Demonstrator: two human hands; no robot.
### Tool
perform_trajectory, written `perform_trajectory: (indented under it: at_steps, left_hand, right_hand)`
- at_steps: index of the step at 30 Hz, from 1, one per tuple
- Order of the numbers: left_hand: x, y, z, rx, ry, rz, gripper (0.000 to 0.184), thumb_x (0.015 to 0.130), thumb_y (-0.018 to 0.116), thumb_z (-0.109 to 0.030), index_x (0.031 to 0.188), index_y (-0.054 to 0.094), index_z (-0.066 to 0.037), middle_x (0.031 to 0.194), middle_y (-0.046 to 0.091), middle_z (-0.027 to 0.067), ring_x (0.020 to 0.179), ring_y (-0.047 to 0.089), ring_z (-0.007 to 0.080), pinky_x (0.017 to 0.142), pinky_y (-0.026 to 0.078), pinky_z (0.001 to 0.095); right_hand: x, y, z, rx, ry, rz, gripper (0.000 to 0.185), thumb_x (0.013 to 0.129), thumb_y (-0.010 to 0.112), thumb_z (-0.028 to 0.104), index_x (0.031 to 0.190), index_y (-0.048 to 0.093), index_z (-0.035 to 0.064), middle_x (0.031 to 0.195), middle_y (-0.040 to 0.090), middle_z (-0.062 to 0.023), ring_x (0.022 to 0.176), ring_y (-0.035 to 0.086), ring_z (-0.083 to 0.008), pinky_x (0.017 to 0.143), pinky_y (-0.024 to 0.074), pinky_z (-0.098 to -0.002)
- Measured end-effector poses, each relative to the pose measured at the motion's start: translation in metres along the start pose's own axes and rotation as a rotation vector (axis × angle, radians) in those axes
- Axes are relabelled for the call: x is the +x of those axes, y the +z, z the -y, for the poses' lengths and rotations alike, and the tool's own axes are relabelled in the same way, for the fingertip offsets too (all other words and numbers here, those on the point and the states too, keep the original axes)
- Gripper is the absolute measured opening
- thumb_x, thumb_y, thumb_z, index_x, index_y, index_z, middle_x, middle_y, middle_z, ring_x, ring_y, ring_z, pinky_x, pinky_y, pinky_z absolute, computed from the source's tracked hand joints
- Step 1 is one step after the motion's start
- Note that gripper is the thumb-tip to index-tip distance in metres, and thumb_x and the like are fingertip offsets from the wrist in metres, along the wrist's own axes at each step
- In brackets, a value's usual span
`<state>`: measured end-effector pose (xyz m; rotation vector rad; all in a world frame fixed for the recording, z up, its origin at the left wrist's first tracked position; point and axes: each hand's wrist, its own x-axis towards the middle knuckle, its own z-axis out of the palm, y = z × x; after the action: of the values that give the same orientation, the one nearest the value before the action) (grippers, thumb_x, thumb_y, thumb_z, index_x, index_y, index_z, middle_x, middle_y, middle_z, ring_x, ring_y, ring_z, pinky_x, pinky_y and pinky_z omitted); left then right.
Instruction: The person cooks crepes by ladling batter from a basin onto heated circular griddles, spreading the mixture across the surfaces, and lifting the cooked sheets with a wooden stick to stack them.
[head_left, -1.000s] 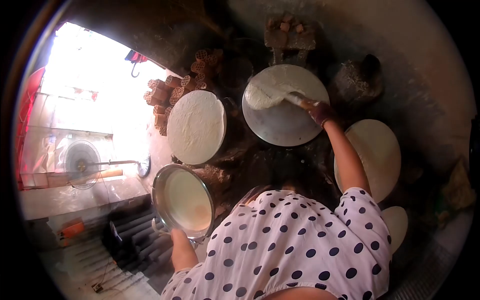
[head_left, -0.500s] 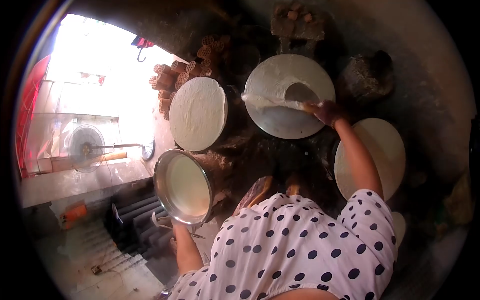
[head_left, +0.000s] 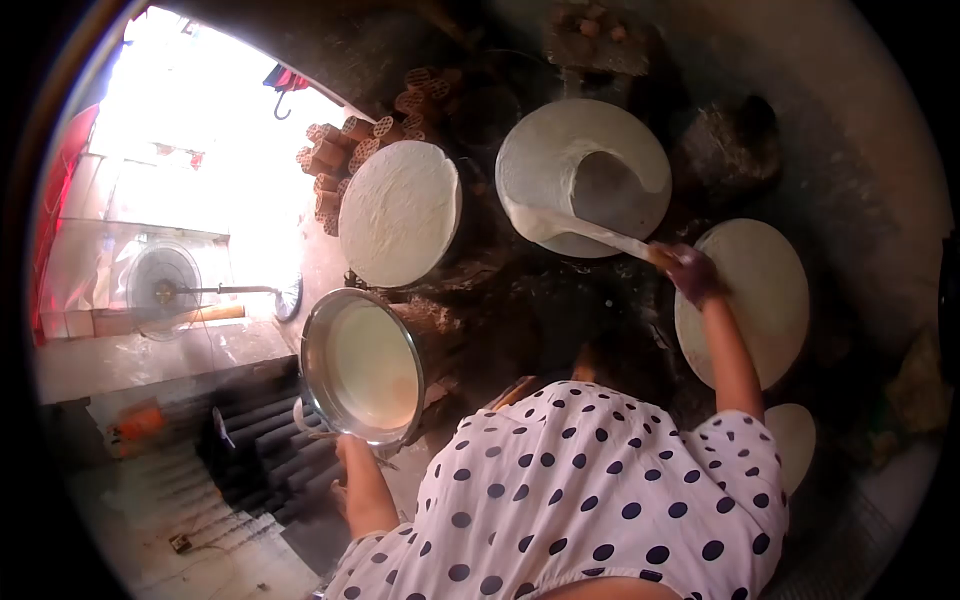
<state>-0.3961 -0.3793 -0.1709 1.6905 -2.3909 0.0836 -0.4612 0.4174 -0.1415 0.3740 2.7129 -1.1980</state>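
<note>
My right hand (head_left: 695, 276), in a dark glove, is closed round the wooden handle of a long pale spatula (head_left: 580, 228). Its batter-coated blade lies across the near-left part of a round griddle (head_left: 612, 190). White batter (head_left: 545, 150) covers much of that griddle, around a darker bare patch. At the lower left, my left hand (head_left: 350, 462) is closed beside a steel pot (head_left: 312, 362) of creamy batter (head_left: 372, 365). A pale curved thing (head_left: 302, 416) sticks out by this hand; what the fingers grip is unclear.
Another round griddle (head_left: 400, 215) with a white layer stands left, a third (head_left: 745, 300) right under my forearm. Honeycomb briquettes (head_left: 340, 150) are stacked behind. Dark cylindrical briquettes (head_left: 270, 450) lie lower left. A fan (head_left: 165, 290) stands far left.
My right hand has drawn the spatula right and toward me, turning its blade to slant down to the right. The batter's edge has shifted, and the bare patch is larger. My left hand stays by the pot.
</note>
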Motion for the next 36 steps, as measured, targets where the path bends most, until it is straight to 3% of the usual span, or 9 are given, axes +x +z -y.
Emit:
perform_trajectory:
  at_steps: [1, 2, 7, 9, 11, 14, 17, 23, 36]
  left_hand:
    - [0.007, 0.006, 0.003, -0.008, 0.002, 0.002, 0.017, 0.085, 0.060, -0.013, 0.081, 0.066, 0.003, 0.092, 0.061, 0.0159, 0.088, 0.059, 0.0278, 0.082, 0.046, 0.0378]
    - [0.013, 0.010, 0.003, -0.013, 0.008, 0.000, 0.017, 0.085, 0.060, -0.013, 0.081, 0.066, 0.003, 0.093, 0.061, 0.0160, 0.088, 0.059, 0.0279, 0.082, 0.046, 0.0378]
    - [0.040, 0.038, 0.005, -0.057, 0.058, 0.013, 0.017, 0.084, 0.060, -0.013, 0.080, 0.066, 0.003, 0.093, 0.061, 0.0162, 0.089, 0.059, 0.0282, 0.083, 0.046, 0.0381]
    - [0.052, 0.049, 0.007, -0.064, 0.071, 0.011, 0.017, 0.084, 0.060, -0.013, 0.080, 0.066, 0.003, 0.093, 0.061, 0.0163, 0.089, 0.059, 0.0283, 0.083, 0.046, 0.0382]
    - [0.065, 0.057, 0.011, -0.068, 0.096, 0.003, 0.017, 0.084, 0.060, -0.013, 0.080, 0.066, 0.003, 0.093, 0.061, 0.0164, 0.089, 0.059, 0.0285, 0.083, 0.046, 0.0383]
    - [0.076, 0.062, 0.011, -0.239, 0.130, 0.046, 0.017, 0.083, 0.061, -0.014, 0.084, 0.067, 0.002, 0.099, 0.061, 0.0182, 0.098, 0.056, 0.0315, 0.087, 0.044, 0.0409]
    - [0.091, 0.080, 0.029, -0.272, 0.176, 0.054, 0.016, 0.083, 0.062, -0.015, 0.085, 0.067, 0.000, 0.103, 0.060, 0.0168, 0.105, 0.053, 0.0299, 0.090, 0.043, 0.0389]
    - [0.114, 0.069, 0.033, -0.216, 0.224, 0.131, 0.020, 0.085, 0.061, -0.019, 0.092, 0.066, -0.001, 0.114, 0.054, 0.0169, 0.107, 0.052, 0.0294, 0.090, 0.043, 0.0376]
    - [0.121, 0.109, 0.007, -0.448, 0.158, -0.018, 0.018, 0.080, 0.064, -0.018, 0.087, 0.070, -0.001, 0.091, 0.064, 0.0176, 0.094, 0.056, 0.0310, 0.084, 0.045, 0.0415]
  right_hand:
    - [-0.013, 0.021, -0.040, -0.009, -0.239, -0.133, 0.027, 0.090, 0.057, 0.017, 0.116, 0.063, 0.0135, 0.109, 0.065, -0.0075, 0.093, 0.063, -0.0201, 0.080, 0.0499, -0.0317]
    - [-0.020, 0.052, -0.054, 0.893, 0.025, -0.156, 0.030, 0.087, 0.061, 0.013, 0.117, 0.061, 0.0067, 0.109, 0.065, -0.0054, 0.092, 0.062, -0.0157, 0.077, 0.0498, -0.0277]
    - [0.015, 0.172, 0.073, 0.847, 0.311, -0.165, 0.036, 0.089, 0.058, 0.038, 0.092, 0.064, 0.0027, 0.059, 0.054, -0.0015, 0.060, 0.054, -0.0171, 0.058, 0.0424, -0.0312]
    - [0.064, 0.258, 0.123, 0.248, -0.164, -0.782, 0.022, 0.089, 0.054, 0.027, 0.083, 0.058, 0.0058, 0.054, 0.054, -0.0051, 0.044, 0.054, -0.0191, 0.041, 0.0385, -0.0340]
    - [0.061, 0.273, 0.174, 0.849, 0.510, -0.313, 0.022, 0.086, 0.058, 0.028, 0.088, 0.060, 0.0061, 0.052, 0.052, -0.0040, 0.039, 0.051, -0.0171, 0.038, 0.0401, -0.0331]
    - [0.065, 0.339, 0.077, 0.425, 0.300, -0.708, 0.019, 0.085, 0.057, 0.023, 0.076, 0.061, 0.0059, 0.050, 0.050, -0.0027, 0.037, 0.049, -0.0142, 0.036, 0.0378, -0.0320]
    - [0.014, 0.282, 0.127, 1.041, 0.555, -0.630, 0.015, 0.079, 0.060, 0.020, 0.071, 0.061, 0.0072, 0.049, 0.050, -0.0030, 0.036, 0.049, -0.0155, 0.036, 0.0377, -0.0311]
    - [0.065, 0.306, 0.207, 1.205, 0.638, -0.228, 0.015, 0.081, 0.057, 0.023, 0.071, 0.057, 0.0113, 0.049, 0.051, -0.0042, 0.036, 0.049, -0.0198, 0.034, 0.0380, -0.0351]
    - [-0.033, 0.203, 0.131, 1.043, 0.699, -0.581, 0.017, 0.080, 0.059, 0.019, 0.068, 0.055, 0.0089, 0.048, 0.050, -0.0055, 0.032, 0.046, -0.0195, 0.030, 0.0358, -0.0353]
